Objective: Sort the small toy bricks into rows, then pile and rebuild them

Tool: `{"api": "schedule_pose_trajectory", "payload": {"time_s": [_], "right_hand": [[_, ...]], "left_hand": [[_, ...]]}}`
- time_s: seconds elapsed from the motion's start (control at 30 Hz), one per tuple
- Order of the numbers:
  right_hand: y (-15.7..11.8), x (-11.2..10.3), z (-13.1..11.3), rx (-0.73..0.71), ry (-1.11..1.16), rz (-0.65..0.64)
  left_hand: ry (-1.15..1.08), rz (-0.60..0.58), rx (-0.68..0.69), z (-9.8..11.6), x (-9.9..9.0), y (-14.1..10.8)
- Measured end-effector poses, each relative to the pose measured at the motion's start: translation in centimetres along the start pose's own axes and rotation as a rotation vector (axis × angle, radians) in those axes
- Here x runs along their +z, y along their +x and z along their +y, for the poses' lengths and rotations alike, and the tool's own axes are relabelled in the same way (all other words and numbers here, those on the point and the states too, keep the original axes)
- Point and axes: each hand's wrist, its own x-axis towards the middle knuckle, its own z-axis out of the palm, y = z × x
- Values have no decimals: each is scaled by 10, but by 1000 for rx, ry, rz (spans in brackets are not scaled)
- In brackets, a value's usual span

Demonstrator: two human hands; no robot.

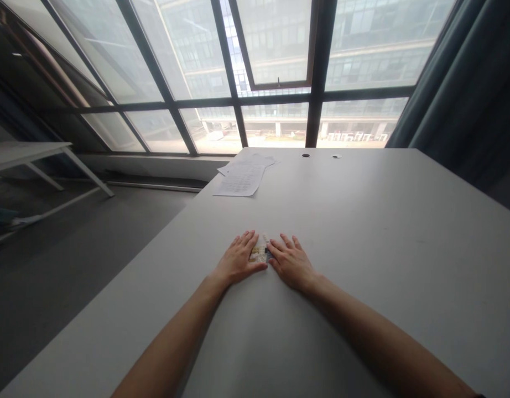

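Observation:
Several small pieces (260, 253), white, tan and dark, lie in a cluster on the white table between my hands. They are too small for me to tell their kind. My left hand (240, 258) rests flat at the cluster's left side, fingers stretched forward and thumb along its near edge. On the other side my right hand (291, 260) lies palm down with its fingers spread, the fingertips at the cluster's right edge. Both hands cover part of the pieces.
The white table (363, 221) stretches ahead to the windows (275, 44). Printed paper sheets (242, 179) lie at its far left edge. Two small round fittings, one dark (305, 156), sit near the far edge. Another table (31, 148) stands at left, a dark curtain (458, 83) hangs at right.

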Motion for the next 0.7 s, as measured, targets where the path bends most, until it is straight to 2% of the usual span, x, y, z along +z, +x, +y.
{"api": "schedule_pose_trajectory", "payload": {"time_s": [0.1, 0.27, 0.4, 0.57, 0.7], "right_hand": [[5, -1, 1, 20, -8, -5], [-5, -2, 9, 23, -23, 28], [2, -2, 14, 40, 0, -24], [24, -4, 10, -55, 39, -111], [11, -8, 12, -59, 64, -68]], "left_hand": [[-8, 37, 2, 2, 1, -2], [-6, 100, -12, 9, -2, -2], [-24, 136, -11, 15, -4, -2], [-27, 91, 12, 20, -2, -5], [-8, 75, -2, 21, 0, -5]]}}
